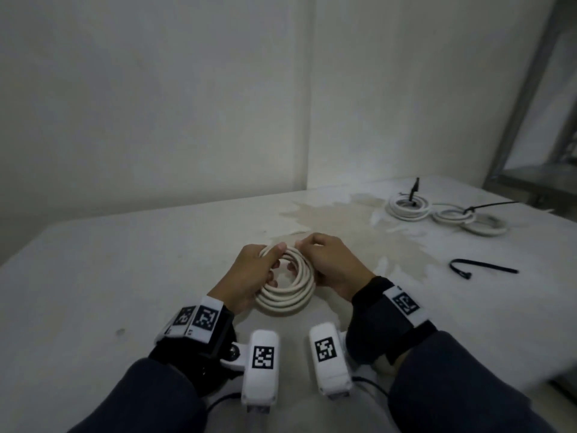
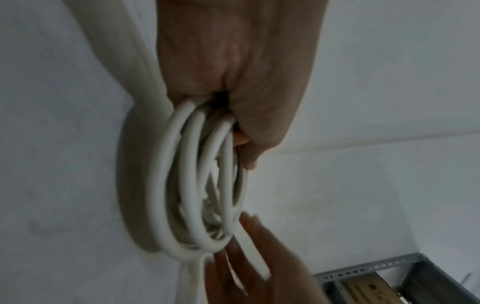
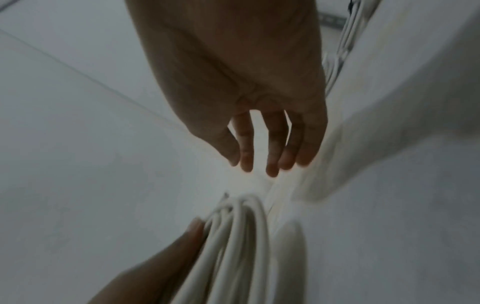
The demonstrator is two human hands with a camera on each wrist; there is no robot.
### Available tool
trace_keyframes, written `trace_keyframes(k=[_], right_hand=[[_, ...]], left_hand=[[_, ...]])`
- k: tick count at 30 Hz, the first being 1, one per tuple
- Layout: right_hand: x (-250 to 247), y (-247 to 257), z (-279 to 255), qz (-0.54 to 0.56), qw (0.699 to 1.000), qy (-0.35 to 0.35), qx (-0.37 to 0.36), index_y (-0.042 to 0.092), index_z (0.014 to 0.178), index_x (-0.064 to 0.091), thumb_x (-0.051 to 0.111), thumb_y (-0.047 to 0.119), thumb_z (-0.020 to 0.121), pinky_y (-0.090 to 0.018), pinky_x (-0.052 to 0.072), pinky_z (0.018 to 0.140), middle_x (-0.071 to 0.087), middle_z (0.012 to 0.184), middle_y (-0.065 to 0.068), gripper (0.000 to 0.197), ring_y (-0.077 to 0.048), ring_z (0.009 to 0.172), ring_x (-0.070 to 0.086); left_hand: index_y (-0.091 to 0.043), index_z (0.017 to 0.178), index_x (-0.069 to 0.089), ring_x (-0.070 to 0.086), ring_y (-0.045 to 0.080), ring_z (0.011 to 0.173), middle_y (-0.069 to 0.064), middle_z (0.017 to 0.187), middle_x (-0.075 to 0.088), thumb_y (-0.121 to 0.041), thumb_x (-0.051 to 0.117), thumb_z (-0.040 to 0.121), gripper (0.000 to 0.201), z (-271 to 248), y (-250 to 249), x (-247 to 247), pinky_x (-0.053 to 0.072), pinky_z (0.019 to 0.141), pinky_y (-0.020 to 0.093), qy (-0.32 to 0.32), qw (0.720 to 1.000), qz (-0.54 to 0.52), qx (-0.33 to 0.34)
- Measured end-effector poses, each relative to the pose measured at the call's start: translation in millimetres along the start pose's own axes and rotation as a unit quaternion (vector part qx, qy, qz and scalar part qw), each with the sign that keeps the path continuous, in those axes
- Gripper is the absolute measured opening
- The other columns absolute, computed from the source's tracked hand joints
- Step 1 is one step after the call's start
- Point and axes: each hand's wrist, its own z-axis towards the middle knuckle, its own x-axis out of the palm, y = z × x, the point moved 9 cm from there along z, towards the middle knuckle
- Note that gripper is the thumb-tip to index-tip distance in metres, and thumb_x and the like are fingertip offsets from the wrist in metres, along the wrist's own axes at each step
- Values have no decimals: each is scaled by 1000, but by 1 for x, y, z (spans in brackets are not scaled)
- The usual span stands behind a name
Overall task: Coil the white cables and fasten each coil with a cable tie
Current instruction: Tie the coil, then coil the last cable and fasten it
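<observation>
Bare workroom: white table (image 1: pixel 125 276), plain walls (image 1: pixel 156 104), metal shelving (image 1: pixel 530 120).

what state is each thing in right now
white cable coil in hand: coiled, no tie visible
left hand: grips that coil's left side
right hand: at the coil's far rim, grip unclear
black cable tie: loose on the table
far white coils: coiled, black ties on them

White cable coil (image 1: pixel 288 287), black tie (image 1: pixel 480 268)
</observation>
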Motion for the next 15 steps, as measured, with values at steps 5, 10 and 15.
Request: trace_keyframes(k=[5, 10, 15], right_hand=[[-145, 12, -7, -255, 939, -229, -16, 7, 87, 71, 62, 19, 88, -37, 50, 86, 70, 101, -14, 15, -30, 95, 63], [-232, -5, -26, -445, 842, -271, 141, 5, 107, 57, 55, 18, 88, -38, 38, 99, 58, 124, -19, 23, -37, 117, 52], [-227, -12, -22, -488, 838, -203, 140, 5, 87, 51, 59, 13, 87, -29, 40, 72, 62, 110, -17, 12, -34, 106, 60]], left_hand=[[-8, 66, 50, 33, 11, 39, 6, 60, 41, -23, 54, 97, 34, 14, 7, 51, 35, 40, 20, 33, 999, -8, -15], [-8, 69, 49, 30, 12, 39, 8, 59, 38, -21, 55, 96, 30, 25, 17, 70, 30, 38, 16, 38, 998, -27, -37], [-7, 73, 50, 29, 10, 37, 7, 59, 37, -18, 53, 97, 27, 26, 18, 72, 29, 36, 15, 39, 998, -36, -43]])
